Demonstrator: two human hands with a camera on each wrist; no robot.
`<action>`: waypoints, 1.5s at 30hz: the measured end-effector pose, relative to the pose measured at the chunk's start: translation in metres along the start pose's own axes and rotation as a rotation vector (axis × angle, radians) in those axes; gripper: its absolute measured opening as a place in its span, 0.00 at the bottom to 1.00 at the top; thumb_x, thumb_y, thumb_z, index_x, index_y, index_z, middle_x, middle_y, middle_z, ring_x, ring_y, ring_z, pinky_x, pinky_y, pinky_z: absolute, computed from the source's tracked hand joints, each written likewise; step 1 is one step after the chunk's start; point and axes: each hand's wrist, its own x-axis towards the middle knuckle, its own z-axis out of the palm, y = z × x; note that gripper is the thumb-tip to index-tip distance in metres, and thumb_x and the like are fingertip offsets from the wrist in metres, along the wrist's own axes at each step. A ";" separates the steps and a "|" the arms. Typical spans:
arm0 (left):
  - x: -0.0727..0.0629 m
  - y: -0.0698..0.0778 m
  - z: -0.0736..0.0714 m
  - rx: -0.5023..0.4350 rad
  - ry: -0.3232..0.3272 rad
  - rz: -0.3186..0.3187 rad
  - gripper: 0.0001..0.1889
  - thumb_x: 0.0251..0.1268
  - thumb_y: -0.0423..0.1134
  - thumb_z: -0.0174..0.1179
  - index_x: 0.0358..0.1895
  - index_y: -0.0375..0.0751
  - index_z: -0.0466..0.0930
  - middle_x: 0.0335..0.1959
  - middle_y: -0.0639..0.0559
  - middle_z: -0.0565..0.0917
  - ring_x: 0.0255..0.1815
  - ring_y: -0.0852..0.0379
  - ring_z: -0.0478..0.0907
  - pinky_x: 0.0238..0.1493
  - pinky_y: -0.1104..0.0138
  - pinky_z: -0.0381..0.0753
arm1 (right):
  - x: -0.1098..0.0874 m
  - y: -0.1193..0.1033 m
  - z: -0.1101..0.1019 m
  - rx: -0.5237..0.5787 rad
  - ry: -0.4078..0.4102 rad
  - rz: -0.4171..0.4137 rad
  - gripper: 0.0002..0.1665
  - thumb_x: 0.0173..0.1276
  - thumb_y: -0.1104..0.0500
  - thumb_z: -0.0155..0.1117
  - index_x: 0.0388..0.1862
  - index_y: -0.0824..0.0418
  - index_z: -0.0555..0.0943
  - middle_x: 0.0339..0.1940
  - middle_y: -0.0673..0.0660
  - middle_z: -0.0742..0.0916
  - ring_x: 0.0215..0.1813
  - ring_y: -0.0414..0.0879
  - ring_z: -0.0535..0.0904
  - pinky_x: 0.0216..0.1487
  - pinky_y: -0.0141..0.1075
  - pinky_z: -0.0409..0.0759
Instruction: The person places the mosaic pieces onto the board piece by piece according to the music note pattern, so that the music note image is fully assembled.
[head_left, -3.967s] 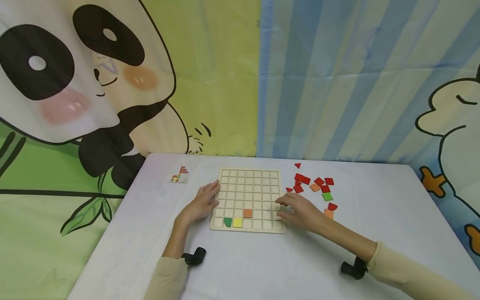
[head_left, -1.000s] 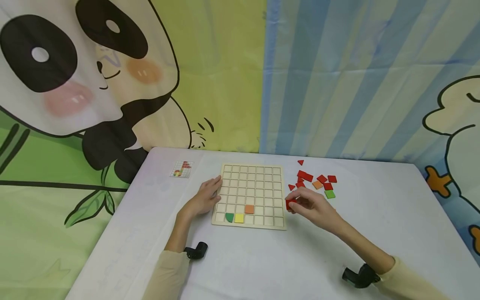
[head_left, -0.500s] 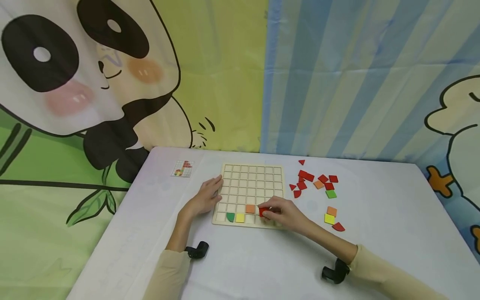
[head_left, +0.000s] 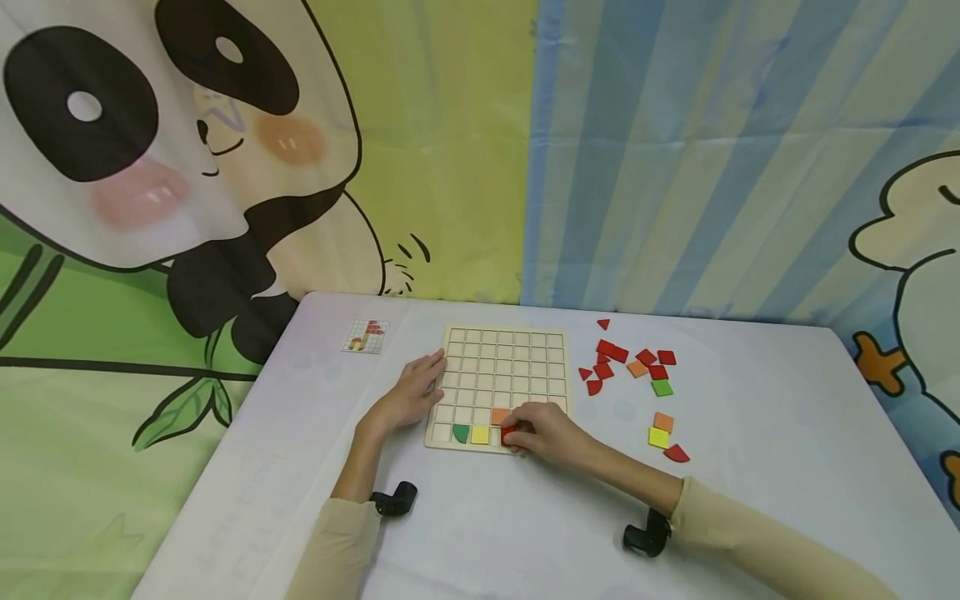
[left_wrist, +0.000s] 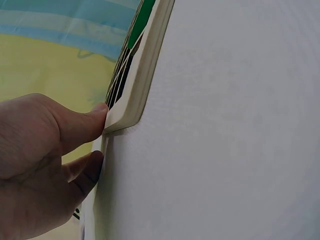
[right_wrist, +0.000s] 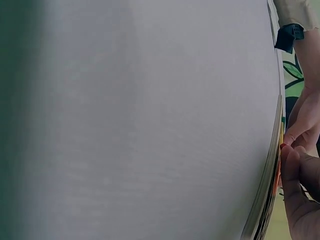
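My right hand (head_left: 553, 435) pinches a small red tile (head_left: 507, 436) over the bottom row of the wooden grid board (head_left: 487, 364). Fingers cover part of that tile, which sits just below an orange square tile (head_left: 499, 415). To its left in the bottom row lie a yellow square tile (head_left: 480, 434) and a green quarter-circle tile (head_left: 461, 432). My left hand (head_left: 409, 393) rests at the board's left side, thumb and fingers apart. In the left wrist view, its fingertips meet the board's edge (left_wrist: 142, 75). The right wrist view shows the red tile (right_wrist: 284, 145) at my fingertips.
Several red tiles (head_left: 603, 371) lie scattered right of the board, with an orange tile (head_left: 637, 368) and a light green tile (head_left: 662, 387) among them. Nearer are an orange (head_left: 663, 422), a yellow (head_left: 659, 437) and a red tile (head_left: 677, 453). A pattern card (head_left: 366, 337) lies back left.
My right hand went to the loose tiles, picked up the red tile, carried it left over the board and lowered it toward the bottom row. My left hand has stayed at the board's edge.
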 end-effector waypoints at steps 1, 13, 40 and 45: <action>0.000 0.000 0.000 -0.001 -0.001 -0.003 0.32 0.73 0.38 0.51 0.77 0.40 0.51 0.81 0.52 0.47 0.81 0.46 0.39 0.79 0.48 0.47 | 0.001 -0.001 0.001 0.022 -0.002 0.013 0.10 0.64 0.64 0.67 0.43 0.68 0.83 0.30 0.55 0.88 0.28 0.40 0.84 0.30 0.26 0.82; -0.002 0.002 -0.001 -0.006 0.008 0.011 0.33 0.73 0.37 0.52 0.77 0.39 0.51 0.81 0.51 0.47 0.81 0.45 0.40 0.79 0.47 0.48 | 0.013 -0.005 0.007 -0.062 0.003 0.016 0.06 0.63 0.61 0.68 0.36 0.63 0.83 0.25 0.51 0.87 0.23 0.33 0.77 0.26 0.24 0.76; -0.003 0.003 -0.001 0.005 0.001 0.017 0.32 0.73 0.37 0.51 0.77 0.39 0.50 0.81 0.50 0.46 0.81 0.44 0.39 0.78 0.46 0.48 | 0.023 -0.003 -0.005 -0.536 -0.059 -0.346 0.09 0.62 0.51 0.69 0.32 0.55 0.82 0.31 0.48 0.80 0.32 0.36 0.75 0.36 0.23 0.76; -0.003 0.003 -0.002 0.002 0.001 0.009 0.33 0.73 0.37 0.51 0.77 0.40 0.50 0.81 0.51 0.46 0.81 0.44 0.39 0.78 0.46 0.47 | 0.024 0.002 -0.005 -0.526 -0.042 -0.394 0.08 0.61 0.52 0.70 0.32 0.55 0.83 0.30 0.47 0.80 0.33 0.35 0.74 0.37 0.23 0.76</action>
